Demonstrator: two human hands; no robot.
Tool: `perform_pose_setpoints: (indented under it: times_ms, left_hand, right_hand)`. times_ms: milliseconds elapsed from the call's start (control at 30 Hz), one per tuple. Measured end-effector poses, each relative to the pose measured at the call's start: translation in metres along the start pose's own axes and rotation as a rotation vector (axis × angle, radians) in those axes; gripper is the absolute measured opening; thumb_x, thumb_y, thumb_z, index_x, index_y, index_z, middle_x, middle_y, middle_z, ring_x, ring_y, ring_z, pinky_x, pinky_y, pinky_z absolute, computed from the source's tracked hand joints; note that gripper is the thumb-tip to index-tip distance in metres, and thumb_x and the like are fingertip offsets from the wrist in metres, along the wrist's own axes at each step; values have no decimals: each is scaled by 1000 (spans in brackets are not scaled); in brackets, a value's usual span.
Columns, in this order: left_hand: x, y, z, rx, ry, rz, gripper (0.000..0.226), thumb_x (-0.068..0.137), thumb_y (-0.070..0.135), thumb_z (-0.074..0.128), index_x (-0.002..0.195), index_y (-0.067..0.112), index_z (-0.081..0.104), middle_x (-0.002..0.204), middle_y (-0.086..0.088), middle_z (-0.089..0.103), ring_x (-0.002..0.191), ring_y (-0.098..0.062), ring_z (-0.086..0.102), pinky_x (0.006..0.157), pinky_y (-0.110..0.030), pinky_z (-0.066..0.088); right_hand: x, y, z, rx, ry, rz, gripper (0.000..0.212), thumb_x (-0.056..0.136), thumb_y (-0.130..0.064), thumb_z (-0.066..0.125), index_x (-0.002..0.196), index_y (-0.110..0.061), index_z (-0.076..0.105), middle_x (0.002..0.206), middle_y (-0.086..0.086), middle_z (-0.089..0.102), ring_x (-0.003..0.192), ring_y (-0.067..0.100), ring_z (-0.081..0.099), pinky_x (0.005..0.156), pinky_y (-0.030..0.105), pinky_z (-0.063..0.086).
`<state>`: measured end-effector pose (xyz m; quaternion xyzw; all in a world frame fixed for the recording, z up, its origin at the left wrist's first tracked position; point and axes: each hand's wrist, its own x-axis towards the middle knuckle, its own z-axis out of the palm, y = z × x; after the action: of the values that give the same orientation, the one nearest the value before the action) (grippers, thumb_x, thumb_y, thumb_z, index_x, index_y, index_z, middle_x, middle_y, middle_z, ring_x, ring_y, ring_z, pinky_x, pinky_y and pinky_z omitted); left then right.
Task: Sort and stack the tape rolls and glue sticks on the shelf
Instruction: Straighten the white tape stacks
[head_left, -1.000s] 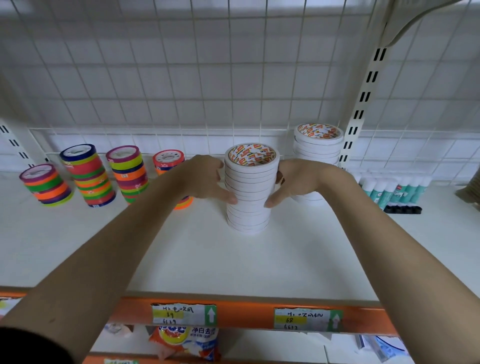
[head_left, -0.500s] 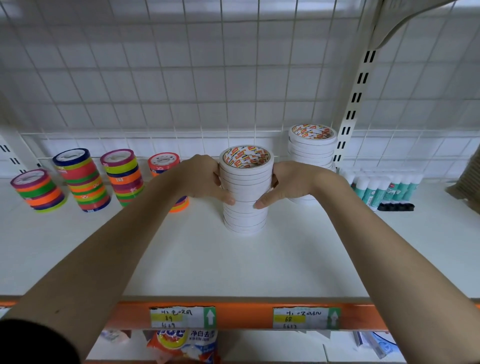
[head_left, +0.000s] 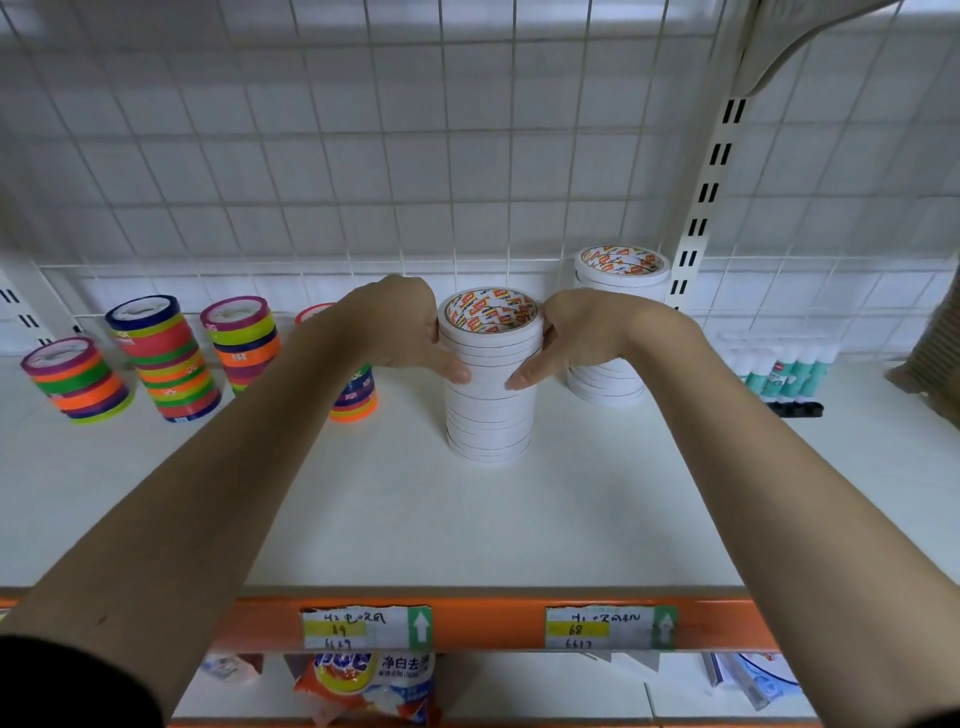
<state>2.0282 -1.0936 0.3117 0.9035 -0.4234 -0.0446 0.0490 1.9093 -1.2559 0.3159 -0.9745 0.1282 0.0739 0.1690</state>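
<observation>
Head view shows the white shelf carrying a tall stack of white tape rolls at its middle, a second stack just behind to the right. Loose rolls are stiff and light but likely to slide apart, so squeezing both sides low looks safest. Left hand and right hand curl round its upper half.

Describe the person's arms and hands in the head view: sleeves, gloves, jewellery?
Both forearms are bare up to the frame edge. The left hand and right hand wear no gloves, and no rings, watch or bracelet show. A dark sleeve, black or near black, covers the left upper arm at the lower left corner. No sleeve shows on the right arm in frame.
</observation>
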Motion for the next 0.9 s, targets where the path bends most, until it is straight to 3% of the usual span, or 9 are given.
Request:
perform_pose_setpoints:
  times_ms: [100,233,333,433,600,667,733,900]
  left_hand:
    - [-1,0,-1,14,-13,-1,61,63,64,69,89,9,71,81,-6,68,79,-20,60,76,-37,50]
    - [-4,-1,-1,26,-60,1,64,67,67,63,91,8,71,84,-9,68,84,-24,61,81,-39,50]
    - [-4,1,2,23,-42,26,60,70,63,64,86,6,69,77,-7,66,78,-24,58,76,-37,49]
    - [-3,0,6,23,-24,31,59,72,62,63,90,6,71,84,-10,68,80,-22,59,79,-39,49]
    - [-4,-10,19,-28,-48,38,50,65,65,67,75,15,67,81,-3,69,80,-17,60,84,-38,49]
    - [-6,-11,28,-139,-62,38,51,64,58,73,84,12,68,87,-4,70,87,-18,62,87,-38,49]
    - [-7,-8,34,-215,-48,31,52,64,53,76,94,12,71,91,-3,71,91,-18,63,88,-39,50]
    - [-7,-6,36,-218,-5,7,46,64,51,77,87,12,72,84,-3,70,85,-19,63,84,-40,52]
  right_hand:
    - [-3,-1,-1,-8,-5,-1,55,68,-53,75,108,-18,65,100,-4,66,97,17,58,89,30,47]
    - [-4,1,-1,-30,-18,24,60,65,-59,74,104,-15,67,102,-1,67,98,19,60,93,35,48]
    - [-6,1,1,-26,-7,5,50,72,-55,71,100,-14,67,94,-1,65,93,18,58,80,27,46]
    - [-7,0,4,-11,13,10,46,75,-53,70,98,-13,66,90,-1,63,88,18,55,72,25,40]
    - [-8,3,11,22,7,12,53,70,-56,72,106,-17,66,102,-3,66,98,17,58,88,29,47]
    - [-8,4,17,66,-3,2,52,69,-57,73,106,-21,66,103,-6,65,99,16,58,91,30,47]
    - [-7,5,22,80,9,-4,45,70,-55,72,97,-20,66,96,-6,64,95,16,57,86,28,47]
    - [-7,7,28,114,60,-15,37,72,-50,74,83,-17,62,83,-4,61,83,17,57,74,28,47]
